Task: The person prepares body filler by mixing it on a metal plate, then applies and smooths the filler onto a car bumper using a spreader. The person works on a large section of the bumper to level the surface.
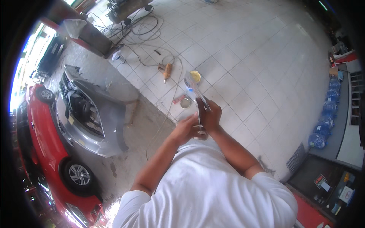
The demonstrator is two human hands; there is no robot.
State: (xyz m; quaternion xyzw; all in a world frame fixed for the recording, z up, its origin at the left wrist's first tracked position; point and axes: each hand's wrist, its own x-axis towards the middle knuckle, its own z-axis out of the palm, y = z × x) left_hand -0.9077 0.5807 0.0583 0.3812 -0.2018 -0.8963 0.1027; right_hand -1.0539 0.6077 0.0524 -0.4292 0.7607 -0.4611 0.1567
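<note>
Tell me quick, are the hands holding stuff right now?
Left hand: curled; can't tell whether it grips anything.
Right hand: closed, holding a thin greyish piece.

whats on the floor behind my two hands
Past the left hand, a round container and a small red item sit on the tiles; whatever lies directly behind it and the right hand is covered.

Looks like an auto body workshop, given the detached silver bumper (112, 121), red car (45, 129) and orange power tool (167, 71).
</note>
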